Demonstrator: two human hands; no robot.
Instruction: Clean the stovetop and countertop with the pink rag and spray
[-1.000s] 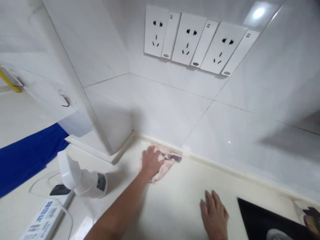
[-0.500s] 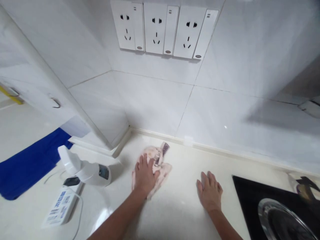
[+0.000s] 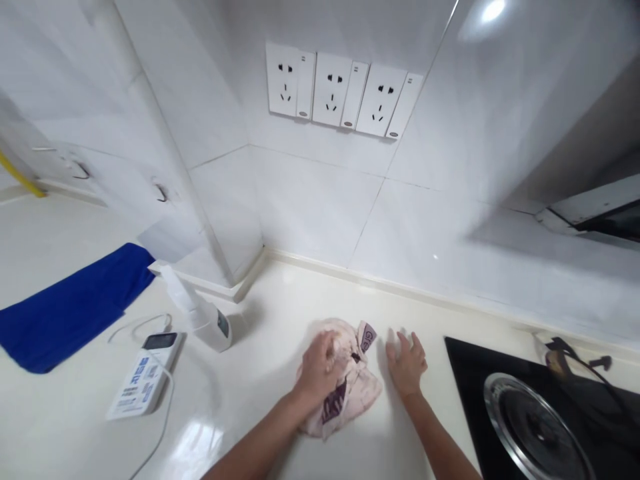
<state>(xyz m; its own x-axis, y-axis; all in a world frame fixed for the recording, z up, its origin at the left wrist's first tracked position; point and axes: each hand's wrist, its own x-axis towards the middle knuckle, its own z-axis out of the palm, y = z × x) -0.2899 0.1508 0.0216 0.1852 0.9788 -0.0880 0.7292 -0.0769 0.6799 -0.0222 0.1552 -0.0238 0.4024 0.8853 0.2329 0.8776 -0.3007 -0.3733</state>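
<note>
My left hand [image 3: 317, 373] presses down on a crumpled pale pink cloth [image 3: 357, 393] with purple printing, its fingers curled into the fabric. The cloth lies on the cream countertop [image 3: 250, 320]. My right hand [image 3: 407, 363] rests flat just to the right of the cloth, fingers spread, touching the countertop and holding nothing.
A black induction hob [image 3: 470, 373] with a round steel ring sits at the right. To the left are a white plastic appliance [image 3: 213, 327], a white power strip [image 3: 145, 383] with a cord, and a blue towel [image 3: 75, 310]. Wall sockets [image 3: 343, 93] are above the tiled backsplash.
The cloth is now nearer me and more bunched under my left hand. My right hand has moved closer to the cloth. The view has shifted back, showing more of the hob.
</note>
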